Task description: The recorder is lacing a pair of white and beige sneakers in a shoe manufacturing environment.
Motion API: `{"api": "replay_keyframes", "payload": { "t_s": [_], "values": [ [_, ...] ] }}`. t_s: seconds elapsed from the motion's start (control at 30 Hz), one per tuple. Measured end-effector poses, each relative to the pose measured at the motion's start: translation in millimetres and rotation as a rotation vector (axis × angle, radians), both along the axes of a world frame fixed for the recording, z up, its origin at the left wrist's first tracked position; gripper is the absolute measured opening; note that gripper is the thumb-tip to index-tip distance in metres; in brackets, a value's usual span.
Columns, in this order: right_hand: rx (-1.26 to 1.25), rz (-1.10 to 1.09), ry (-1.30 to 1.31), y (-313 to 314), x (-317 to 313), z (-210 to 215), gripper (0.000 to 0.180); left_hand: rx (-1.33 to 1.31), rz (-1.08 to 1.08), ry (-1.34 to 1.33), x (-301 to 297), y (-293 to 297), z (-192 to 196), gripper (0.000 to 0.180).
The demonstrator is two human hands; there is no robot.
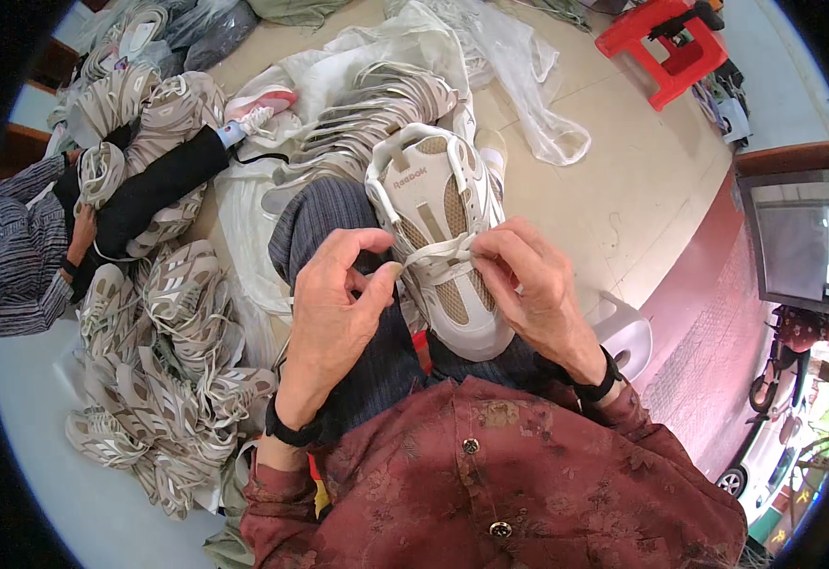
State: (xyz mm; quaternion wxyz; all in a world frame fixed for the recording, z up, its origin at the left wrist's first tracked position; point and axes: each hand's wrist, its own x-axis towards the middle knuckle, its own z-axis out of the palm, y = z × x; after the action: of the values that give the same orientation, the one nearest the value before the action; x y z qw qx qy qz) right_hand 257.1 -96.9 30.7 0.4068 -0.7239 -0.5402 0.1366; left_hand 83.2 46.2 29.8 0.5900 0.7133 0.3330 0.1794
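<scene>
A beige and white sneaker [447, 308] rests across my lap, its toe toward me and its tongue [421, 190] facing up. A white shoelace [438, 254] crosses the shoe above the toe box. At the shoe's right side my right hand [533, 284] pinches the lace between thumb and fingertips. On the other side is my left hand [334, 308], beside the lace's left end. Its thumb and forefinger are curved but apart, with nothing visible between them; the other fingers are partly hidden.
Piled sneakers [163, 389] lie at the left. A row of beige shoe uppers [367, 123] lies on white plastic sheeting [253, 247] ahead. Another person's hand [82, 228] holds a shoe [101, 175]. A red stool [665, 52] stands far right, and a white plastic seat [626, 332] is beside me.
</scene>
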Motion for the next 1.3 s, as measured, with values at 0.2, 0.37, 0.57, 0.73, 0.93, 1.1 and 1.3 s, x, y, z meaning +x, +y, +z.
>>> {"api": "replay_keyframes", "payload": {
  "t_s": [0.2,0.37,0.57,0.73,0.93,1.1,1.3],
  "values": [
    [0.005,-0.091,0.045,-7,-5,1,0.018,-0.127,-0.117,0.125,4,0,4,0.018],
    [-0.006,-0.063,0.022,-5,-2,1,0.018,-0.010,-0.216,0.202,6,13,-10,0.032],
    [-0.003,-0.038,-0.022,-4,3,3,0.017,-0.071,-0.291,0.235,15,25,-2,0.032],
    [0.098,-0.013,-0.044,1,7,3,0.017,-0.233,-0.241,0.092,12,34,1,0.024],
    [0.014,-0.049,0.131,6,7,12,0.014,-0.180,-0.193,0.071,13,42,-4,0.022],
    [-0.229,0.020,0.242,8,9,36,0.015,-0.086,-0.188,0.068,13,38,-8,0.022],
    [-0.208,0.007,0.350,19,23,35,0.014,-0.042,-0.213,0.136,10,31,-9,0.018]
  ]
}}
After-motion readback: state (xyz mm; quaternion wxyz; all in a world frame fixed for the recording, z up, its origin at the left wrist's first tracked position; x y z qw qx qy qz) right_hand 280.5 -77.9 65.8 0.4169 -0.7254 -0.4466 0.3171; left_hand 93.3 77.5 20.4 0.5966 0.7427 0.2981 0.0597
